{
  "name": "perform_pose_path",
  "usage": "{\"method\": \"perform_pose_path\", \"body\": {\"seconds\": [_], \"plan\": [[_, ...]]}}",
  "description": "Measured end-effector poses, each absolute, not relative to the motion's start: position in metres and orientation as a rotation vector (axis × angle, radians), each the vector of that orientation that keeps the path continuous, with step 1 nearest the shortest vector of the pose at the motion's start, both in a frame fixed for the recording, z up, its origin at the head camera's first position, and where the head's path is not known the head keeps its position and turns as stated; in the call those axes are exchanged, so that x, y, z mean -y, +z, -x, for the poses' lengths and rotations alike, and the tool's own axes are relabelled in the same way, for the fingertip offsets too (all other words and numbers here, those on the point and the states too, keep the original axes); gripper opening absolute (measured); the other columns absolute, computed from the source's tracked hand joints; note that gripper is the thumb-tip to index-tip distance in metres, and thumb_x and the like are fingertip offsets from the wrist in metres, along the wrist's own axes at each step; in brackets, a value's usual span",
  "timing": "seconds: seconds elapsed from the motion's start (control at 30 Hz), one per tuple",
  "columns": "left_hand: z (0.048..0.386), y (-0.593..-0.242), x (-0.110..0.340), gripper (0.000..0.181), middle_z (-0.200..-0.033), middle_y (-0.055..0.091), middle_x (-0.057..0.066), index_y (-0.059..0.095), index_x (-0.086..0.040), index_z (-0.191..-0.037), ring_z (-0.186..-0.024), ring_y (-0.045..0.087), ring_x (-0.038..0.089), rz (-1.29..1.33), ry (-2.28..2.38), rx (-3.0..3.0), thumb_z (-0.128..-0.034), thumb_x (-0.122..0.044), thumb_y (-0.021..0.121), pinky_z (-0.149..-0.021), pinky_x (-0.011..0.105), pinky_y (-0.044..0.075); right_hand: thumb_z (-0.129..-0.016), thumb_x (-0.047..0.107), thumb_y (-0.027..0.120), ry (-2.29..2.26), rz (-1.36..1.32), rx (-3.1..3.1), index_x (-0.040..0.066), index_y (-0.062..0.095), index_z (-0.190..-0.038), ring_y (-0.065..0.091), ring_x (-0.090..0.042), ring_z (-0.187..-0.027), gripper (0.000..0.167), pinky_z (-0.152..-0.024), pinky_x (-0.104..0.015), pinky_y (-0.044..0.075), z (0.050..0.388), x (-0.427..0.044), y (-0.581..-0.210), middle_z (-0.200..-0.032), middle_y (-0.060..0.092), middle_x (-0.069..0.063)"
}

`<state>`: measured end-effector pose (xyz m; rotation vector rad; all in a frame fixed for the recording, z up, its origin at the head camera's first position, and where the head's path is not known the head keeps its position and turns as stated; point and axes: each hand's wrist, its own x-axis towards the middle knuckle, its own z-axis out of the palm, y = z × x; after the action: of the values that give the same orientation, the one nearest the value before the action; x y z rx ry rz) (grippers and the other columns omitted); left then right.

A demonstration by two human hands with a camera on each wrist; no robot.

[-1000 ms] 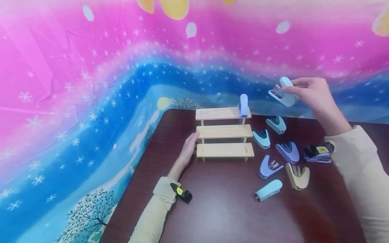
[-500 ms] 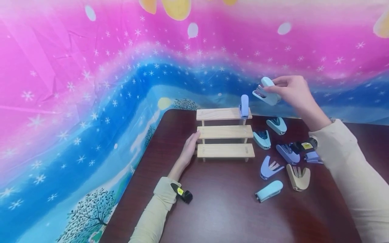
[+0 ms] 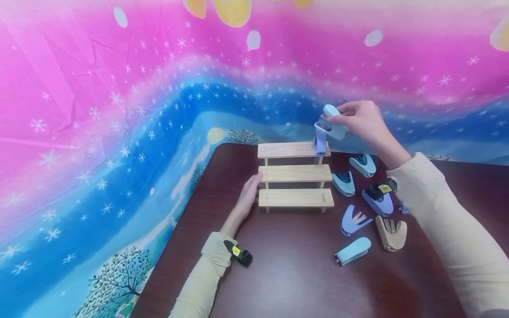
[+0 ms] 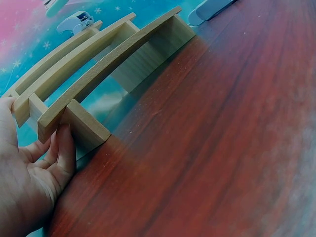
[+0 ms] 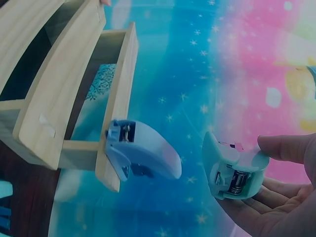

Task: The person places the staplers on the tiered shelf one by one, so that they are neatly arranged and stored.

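In the head view my right hand (image 3: pixel 362 121) pinches a mint-green stapler (image 3: pixel 337 126) in the air above the top tier's right end. The right wrist view shows the thumb on one side of this stapler (image 5: pixel 237 173) and fingers on the other. Just past it, a lavender stapler (image 5: pixel 145 148) stands upright on the top tier, partly covered by the held one in the head view. My left hand (image 3: pixel 245 194) grips the left end of a three-tier wooden stand (image 3: pixel 294 173). In the left wrist view its fingers curl against the lowest tier's support (image 4: pixel 84 126).
Right of the stand lie several staplers on the dark table (image 3: pixel 278 265): teal ones (image 3: pixel 344 183), lavender ones (image 3: pixel 353 221), a beige one (image 3: pixel 391 235) and a light blue one (image 3: pixel 353 251). Another is mostly behind the right sleeve. A patterned cloth (image 3: pixel 167 101) hangs behind.
My right hand has carried the mint-green stapler leftward, from right of the stand to above its top tier's right end. The left hand keeps its place on the stand.
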<state>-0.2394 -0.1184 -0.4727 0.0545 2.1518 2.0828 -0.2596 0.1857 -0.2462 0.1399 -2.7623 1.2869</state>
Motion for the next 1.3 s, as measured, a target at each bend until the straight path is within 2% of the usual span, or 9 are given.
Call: {"method": "perform_pose_path", "body": {"seconds": [0.23, 0.43, 0.6, 0.83, 1.0, 1.13, 1.3], "plan": [[0.24, -0.473, 0.118, 0.06, -0.111, 0.062, 0.012, 0.063, -0.006, -0.128, -0.09, 0.063, 0.02, -0.06, 2.079, -2.159, -0.1037, -0.059, 0.047, -0.071, 0.034, 0.06, -0.097, 0.031, 0.075, 1.286, -0.182, 2.76, -0.004, 0.066, -0.133, 0.066, -0.04, -0.112, 0.051, -0.062, -0.018, 0.054, 0.263, -0.169, -0.25, -0.128, 0.066, -0.029], [0.24, -0.474, 0.118, 0.058, -0.105, 0.061, 0.01, 0.063, -0.005, -0.123, -0.086, 0.063, 0.019, -0.057, 2.089, -2.141, -0.1044, -0.057, 0.046, -0.068, 0.033, 0.059, -0.096, 0.029, 0.076, 1.254, -0.202, 2.782, -0.004, 0.067, -0.13, 0.069, -0.039, -0.106, 0.048, -0.064, -0.02, 0.056, 0.267, -0.158, -0.256, -0.122, 0.07, -0.027], [0.241, -0.474, 0.118, 0.058, -0.103, 0.06, 0.009, 0.063, -0.005, -0.12, -0.084, 0.063, 0.019, -0.057, 2.088, -2.146, -0.1044, -0.058, 0.045, -0.067, 0.032, 0.059, -0.095, 0.026, 0.076, 1.218, -0.215, 2.787, -0.005, 0.069, -0.128, 0.071, -0.037, -0.102, 0.045, -0.07, -0.027, 0.058, 0.271, -0.149, -0.263, -0.116, 0.072, -0.026], [0.241, -0.473, 0.119, 0.058, -0.104, 0.061, 0.01, 0.063, -0.005, -0.122, -0.083, 0.063, 0.018, -0.057, 2.088, -2.151, -0.1048, -0.058, 0.045, -0.066, 0.031, 0.058, -0.094, 0.025, 0.077, 1.201, -0.208, 2.783, -0.003, 0.068, -0.128, 0.071, -0.036, -0.098, 0.045, -0.07, -0.032, 0.059, 0.277, -0.136, -0.272, -0.112, 0.073, -0.026], [0.241, -0.473, 0.119, 0.059, -0.108, 0.061, 0.011, 0.063, -0.005, -0.126, -0.087, 0.063, 0.019, -0.052, 2.079, -2.154, -0.1044, -0.058, 0.046, -0.069, 0.032, 0.059, -0.092, 0.026, 0.079, 1.165, -0.216, 2.773, -0.004, 0.068, -0.125, 0.071, -0.034, -0.09, 0.046, -0.063, -0.029, 0.058, 0.28, -0.126, -0.28, -0.105, 0.073, -0.025], [0.241, -0.473, 0.118, 0.06, -0.109, 0.061, 0.011, 0.062, -0.006, -0.126, -0.088, 0.063, 0.02, -0.052, 2.073, -2.148, -0.1039, -0.059, 0.045, -0.07, 0.033, 0.059, -0.092, 0.025, 0.079, 1.134, -0.246, 2.752, -0.005, 0.069, -0.125, 0.069, -0.028, -0.079, 0.045, -0.055, -0.025, 0.051, 0.281, -0.119, -0.287, -0.097, 0.074, -0.023], [0.24, -0.473, 0.118, 0.06, -0.11, 0.061, 0.011, 0.063, -0.007, -0.126, -0.089, 0.062, 0.02, -0.052, 2.071, -2.15, -0.1038, -0.06, 0.045, -0.071, 0.033, 0.058, -0.094, 0.021, 0.078, 1.142, -0.275, 2.73, -0.006, 0.068, -0.125, 0.057, -0.02, -0.06, 0.043, -0.05, -0.027, 0.045, 0.284, -0.11, -0.297, -0.078, 0.068, -0.016]]}}
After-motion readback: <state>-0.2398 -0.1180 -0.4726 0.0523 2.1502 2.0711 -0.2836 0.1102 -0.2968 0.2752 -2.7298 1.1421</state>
